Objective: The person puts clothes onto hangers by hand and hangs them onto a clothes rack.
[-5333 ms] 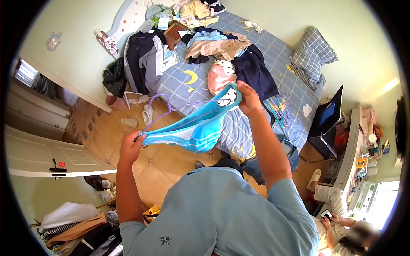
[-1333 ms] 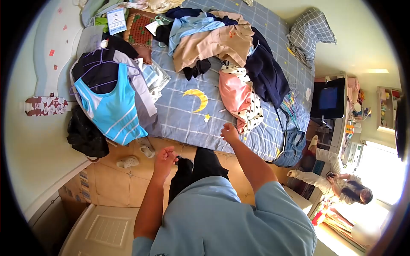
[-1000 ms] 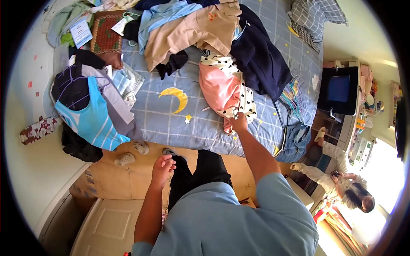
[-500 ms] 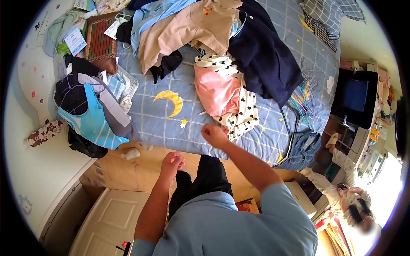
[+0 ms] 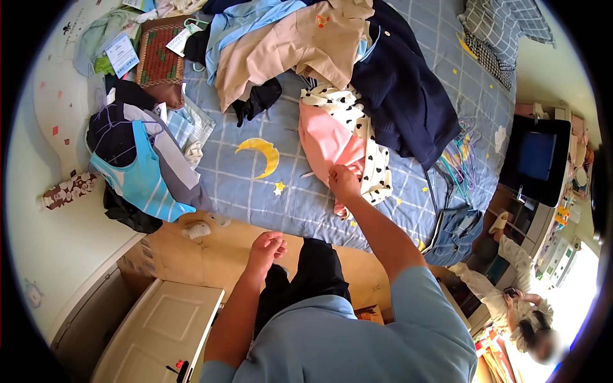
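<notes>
My right hand [image 5: 345, 181] is on a pink garment [image 5: 325, 137], its fingers pinched on the cloth near the lower edge. The garment lies bunched on the bed, together with cream fabric with black hearts [image 5: 377, 166]. My left hand [image 5: 267, 247] hangs in front of the bed edge, fingers curled closed, with nothing visible in it. Beyond the pink garment are a tan garment [image 5: 287, 54] with a small orange motif and a dark navy garment [image 5: 408, 96]. A small black garment [image 5: 258, 102] lies left of the pink one.
At the left of the bed are a light blue tank top [image 5: 131, 169], purple hangers [image 5: 105, 131] and a brown woven bag [image 5: 161, 57]. Colored hangers [image 5: 460, 156] and jeans [image 5: 456, 233] lie at the right. A person [image 5: 511, 300] holding a phone is at the far right, near a monitor [image 5: 535, 156].
My right hand has moved up from the garment's lower edge and now grips the pink cloth. The left hand stays close to where it was. The view has shifted slightly.
</notes>
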`<state>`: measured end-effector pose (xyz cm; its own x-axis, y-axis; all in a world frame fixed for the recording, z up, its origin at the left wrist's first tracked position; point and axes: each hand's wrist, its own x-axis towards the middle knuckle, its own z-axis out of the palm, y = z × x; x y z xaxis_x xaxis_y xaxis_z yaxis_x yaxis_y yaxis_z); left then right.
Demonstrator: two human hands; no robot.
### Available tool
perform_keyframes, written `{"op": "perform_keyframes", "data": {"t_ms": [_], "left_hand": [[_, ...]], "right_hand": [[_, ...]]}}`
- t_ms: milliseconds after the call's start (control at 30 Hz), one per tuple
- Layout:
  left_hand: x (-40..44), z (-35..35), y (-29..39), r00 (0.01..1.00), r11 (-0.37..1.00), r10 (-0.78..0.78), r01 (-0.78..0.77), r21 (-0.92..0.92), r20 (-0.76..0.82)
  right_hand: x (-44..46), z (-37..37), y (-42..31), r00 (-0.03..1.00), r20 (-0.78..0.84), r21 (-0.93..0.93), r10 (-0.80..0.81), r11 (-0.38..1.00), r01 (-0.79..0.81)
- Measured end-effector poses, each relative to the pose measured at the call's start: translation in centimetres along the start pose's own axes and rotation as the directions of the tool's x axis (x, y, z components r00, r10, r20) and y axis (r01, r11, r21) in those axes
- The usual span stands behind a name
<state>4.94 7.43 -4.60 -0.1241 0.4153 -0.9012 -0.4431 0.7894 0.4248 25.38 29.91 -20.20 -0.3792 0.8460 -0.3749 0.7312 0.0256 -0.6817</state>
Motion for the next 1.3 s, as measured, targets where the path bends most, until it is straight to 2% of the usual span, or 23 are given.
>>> {"op": "perform_keyframes", "data": {"t_ms": [67, 167, 200, 233, 333, 367, 467, 500, 533, 567, 600, 633, 700, 733, 800, 867, 1000, 1033, 1100, 1167, 1200, 1267, 1300], "left_hand": [[0.2, 0.0, 0.2, 1.0, 1.0, 0.013, -0.013, -0.014, 0.006], [-0.5, 0.1, 1.4, 0.998, 0.995, -0.02, 0.015, -0.094, -0.053], [-0.4, 0.4, 2.4, 0.996, 0.991, -0.026, 0.015, -0.134, -0.08], [-0.1, 0.5, 3.5, 0.993, 0.983, -0.064, 0.045, -0.177, -0.103], [-0.5, 0.8, 6.2, 0.973, 0.937, 0.217, -0.186, -0.296, 0.077], [-0.1, -0.3, 6.6, 0.956, 0.809, 0.055, 0.127, -0.574, 0.288], [-1.9, 0.4, 7.6, 0.98, 0.963, 0.19, -0.197, -0.184, -0.052], [-2.5, 0.1, 7.4, 0.977, 0.933, 0.212, -0.213, -0.29, -0.036], [-3.9, 0.0, 7.4, 0.974, 0.936, 0.215, -0.227, -0.269, -0.075], [-5.9, -0.1, 7.7, 0.969, 0.938, 0.22, -0.242, -0.247, -0.116], [-7.8, -0.2, 7.8, 0.961, 0.939, 0.226, -0.258, -0.227, -0.158], [-9.6, -1.4, 7.7, 0.977, 0.94, 0.204, -0.178, -0.29, 0.062], [-12.0, -4.2, 6.1, 0.969, 0.985, 0.086, -0.048, -0.165, 0.231], [-13.3, -5.0, 5.3, 0.953, 0.996, 0.019, 0.01, -0.094, 0.303], [-16.0, -5.7, 2.8, 0.94, 0.998, 0.058, -0.053, -0.023, 0.337], [-17.1, -7.5, -0.8, 0.936, 0.993, 0.01, -0.05, 0.105, 0.353], [-15.4, -12.7, -8.5, 0.974, 0.905, 0.217, -0.228, 0.358, 0.071], [-14.8, -13.2, -9.9, 0.925, 0.912, 0.377, -0.364, 0.189, -0.038], [-15.3, -12.3, -8.1, 0.88, 0.889, 0.431, -0.452, -0.075, -0.201], [-15.9, -12.0, -5.9, 0.949, 0.8, 0.311, -0.287, -0.527, -0.045], [-17.1, -10.9, -4.6, 0.939, 0.759, 0.345, -0.286, -0.585, -0.012], [-18.6, -9.9, -5.1, 0.795, 0.668, 0.603, -0.549, -0.503, -0.067], [-18.7, -9.8, -6.3, 0.604, 0.544, 0.789, -0.771, -0.332, -0.109]], "right_hand": [[0.4, -1.2, -2.0, 0.996, 0.082, 0.013, -0.02, 1.0, 0.019], [-1.0, 0.7, -5.5, 0.925, 0.156, 0.424, -0.347, 0.869, 0.254], [-2.9, 0.4, -8.1, 0.871, 0.345, 0.658, -0.35, 0.752, 0.042], [-4.7, -1.4, -11.7, 0.81, 0.403, 0.68, -0.425, 0.732, 0.046], [-10.2, -1.6, -16.9, 0.636, 0.485, 0.73, -0.6, 0.678, 0.084], [-11.6, -1.8, -18.0, 0.622, 0.409, 0.74, -0.668, 0.641, 0.202], [-14.3, -3.8, -19.7, 0.519, 0.618, 0.728, -0.591, 0.679, -0.094], [-14.6, -3.8, -18.5, 0.515, 0.735, 0.609, -0.44, 0.763, -0.217], [-15.1, -1.9, -15.5, 0.532, 0.785, 0.611, -0.318, 0.538, -0.581], [-14.7, -1.4, -13.2, 0.599, 0.767, 0.639, -0.232, 0.372, -0.673], [-13.8, -1.3, -11.4, 0.592, 0.801, 0.58, -0.092, 0.367, -0.727], [-13.3, -0.1, -10.0, 0.605, 0.793, 0.576, 0.072, 0.232, -0.783], [-11.7, -0.2, -11.4, 0.644, 0.763, 0.642, 0.051, 0.059, -0.765], [-11.0, 0.1, -13.2, 0.748, 0.66, 0.752, 0.074, -0.055, -0.657], [-8.9, 2.4, -12.8, 0.761, 0.648, 0.751, 0.028, -0.19, -0.632], [-7.0, 6.5, -10.9, 0.811, 0.567, 0.823, 0.143, -0.057, -0.565], [-13.9, 0.9, -20.6, 0.859, 0.499, 0.861, -0.117, 0.184, -0.475], [-16.7, -1.0, -23.3, 0.82, 0.538, 0.84, -0.196, 0.209, -0.501], [-21.7, -2.6, -25.3, 0.734, 0.592, 0.806, -0.333, 0.259, -0.533], [-26.0, -2.4, -25.9, 0.678, 0.611, 0.791, -0.409, 0.353, -0.5], [-28.1, -2.4, -26.2, 0.658, 0.618, 0.784, -0.43, 0.393, -0.48], [-31.2, -2.0, -25.6, 0.621, 0.645, 0.757, -0.445, 0.482, -0.441], [-32.1, -1.4, -24.4, 0.606, 0.662, 0.737, -0.441, 0.53, -0.42]]}}
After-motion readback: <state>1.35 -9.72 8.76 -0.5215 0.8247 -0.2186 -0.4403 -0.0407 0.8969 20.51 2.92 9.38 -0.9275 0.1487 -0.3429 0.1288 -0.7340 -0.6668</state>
